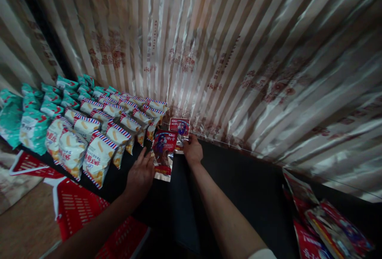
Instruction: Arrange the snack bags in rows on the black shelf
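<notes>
Two red and silver snack packets are in front of me on the black tabletop. The nearer snack packet (164,151) partly overlaps the farther snack packet (180,125). My left hand (141,173) rests at the left edge of the nearer packet, its visible fingers mostly stretched out. At the right edge of the farther one, my right hand (193,150) has its fingers bent in and closed on the packet. Left of the packets stand rows of white chip bags (100,157) with blue-striped edges.
Teal snack bags (32,127) fill the far left of the black table (232,175). More red packets (334,231) lie in a loose pile at the right. Red plastic baskets (76,199) sit below the front edge. A shiny striped curtain (203,52) hangs behind.
</notes>
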`<control>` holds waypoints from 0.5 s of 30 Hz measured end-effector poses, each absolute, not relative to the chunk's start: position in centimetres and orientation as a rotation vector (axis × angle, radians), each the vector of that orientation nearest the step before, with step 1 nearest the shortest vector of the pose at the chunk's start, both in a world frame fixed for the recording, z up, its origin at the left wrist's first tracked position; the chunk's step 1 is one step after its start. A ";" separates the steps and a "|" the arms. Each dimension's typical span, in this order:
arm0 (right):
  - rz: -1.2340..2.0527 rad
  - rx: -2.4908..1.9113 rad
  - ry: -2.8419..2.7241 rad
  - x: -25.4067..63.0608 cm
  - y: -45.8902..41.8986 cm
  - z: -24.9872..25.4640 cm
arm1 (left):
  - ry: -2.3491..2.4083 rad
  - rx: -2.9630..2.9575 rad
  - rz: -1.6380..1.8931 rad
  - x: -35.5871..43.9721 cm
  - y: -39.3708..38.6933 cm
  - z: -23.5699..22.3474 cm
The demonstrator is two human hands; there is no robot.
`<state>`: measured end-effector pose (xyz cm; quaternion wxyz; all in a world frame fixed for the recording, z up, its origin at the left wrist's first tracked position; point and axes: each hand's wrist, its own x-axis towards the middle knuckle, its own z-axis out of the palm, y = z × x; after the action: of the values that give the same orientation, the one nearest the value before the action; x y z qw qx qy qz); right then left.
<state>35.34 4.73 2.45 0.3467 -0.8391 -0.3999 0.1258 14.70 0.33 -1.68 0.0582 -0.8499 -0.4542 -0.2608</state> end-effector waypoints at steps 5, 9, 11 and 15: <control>0.276 -2.261 -1.089 34.7 4.3 2.8 | -1.379 -2.583 -0.843 14.7 0.3 -2.0; 0.159 -2.225 -1.141 34.8 3.6 2.4 | -1.362 -2.599 -0.877 14.7 0.3 -2.2; 0.098 -2.236 -1.129 34.8 2.9 2.4 | -1.359 -2.605 -0.882 14.7 0.3 -2.2; 0.085 -2.212 -1.215 34.7 1.7 2.6 | -1.336 -2.624 -0.885 14.7 0.3 -2.3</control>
<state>34.71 1.66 2.58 0.3035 -0.8347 -0.4583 0.0320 14.71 0.31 -2.34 0.0336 -0.8530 -0.4343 -0.2876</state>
